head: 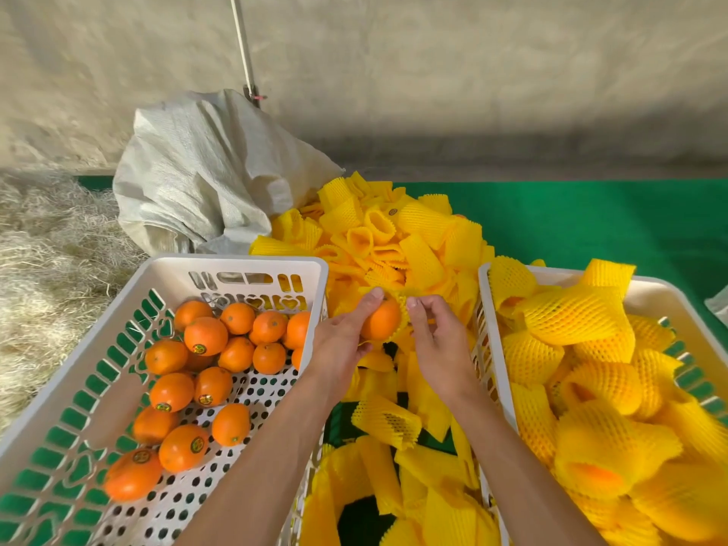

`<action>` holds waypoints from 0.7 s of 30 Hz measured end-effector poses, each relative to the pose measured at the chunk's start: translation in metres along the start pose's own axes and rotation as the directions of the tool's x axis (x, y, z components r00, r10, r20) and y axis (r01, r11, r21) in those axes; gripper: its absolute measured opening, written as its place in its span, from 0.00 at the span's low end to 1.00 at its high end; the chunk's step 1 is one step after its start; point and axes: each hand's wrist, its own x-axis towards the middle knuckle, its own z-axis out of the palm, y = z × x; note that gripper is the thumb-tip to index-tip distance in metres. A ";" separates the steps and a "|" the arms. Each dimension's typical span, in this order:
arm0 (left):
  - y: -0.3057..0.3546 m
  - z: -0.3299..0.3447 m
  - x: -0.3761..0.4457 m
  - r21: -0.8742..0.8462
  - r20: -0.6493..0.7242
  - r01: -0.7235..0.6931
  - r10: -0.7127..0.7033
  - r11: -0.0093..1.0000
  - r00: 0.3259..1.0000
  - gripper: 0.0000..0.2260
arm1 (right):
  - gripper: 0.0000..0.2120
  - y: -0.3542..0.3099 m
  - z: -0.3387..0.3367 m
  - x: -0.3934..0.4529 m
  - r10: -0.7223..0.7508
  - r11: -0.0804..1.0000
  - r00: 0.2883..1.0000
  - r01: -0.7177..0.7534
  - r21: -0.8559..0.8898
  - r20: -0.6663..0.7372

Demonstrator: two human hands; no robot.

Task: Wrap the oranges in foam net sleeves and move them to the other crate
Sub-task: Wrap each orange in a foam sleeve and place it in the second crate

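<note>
Between the two crates, my left hand (346, 340) grips a bare orange (381, 321). My right hand (433, 336) pinches the edge of a yellow foam net sleeve (402, 309) that lies against the orange's right side. The white crate on the left (252, 266) holds several unwrapped oranges (205, 334), some with stickers. The white crate on the right (654, 287) is piled with oranges wrapped in yellow sleeves (579, 315). A heap of empty sleeves (394, 234) lies behind and under my hands.
A grey woven sack (197, 171) slumps behind the left crate. Dry straw (47, 246) covers the ground at the left. A green mat (591, 222) lies under the crates. A thin pole (244, 49) leans against the wall.
</note>
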 end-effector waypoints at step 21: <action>-0.012 -0.002 0.006 0.289 -0.005 -0.091 0.096 0.953 0.995 0.39 | 0.09 0.010 0.002 0.002 0.049 0.998 0.999 -0.049 0.044 -0.002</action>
